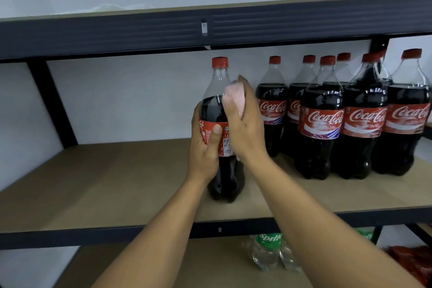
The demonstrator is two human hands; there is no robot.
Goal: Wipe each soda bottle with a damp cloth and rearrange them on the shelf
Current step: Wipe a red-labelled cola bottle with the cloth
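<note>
Brown shelf (105,182), Coca-Cola bottle (215,86) upright near its front edge, left grip (204,147) curled round the label, right grip (245,128) clutching a pale cloth (235,98) against the bottle's shoulder, other Coca-Cola bottles (322,121) clustered to the right.

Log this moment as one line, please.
left hand grips cola bottle; right hand presses pink cloth on it; bottle upright on shelf

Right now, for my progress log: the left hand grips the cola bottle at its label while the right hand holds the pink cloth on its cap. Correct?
Not quite. The head view shows the right hand holding the pink cloth against the shoulder of the cola bottle, below its bare red cap. The left hand does grip the label.
</note>
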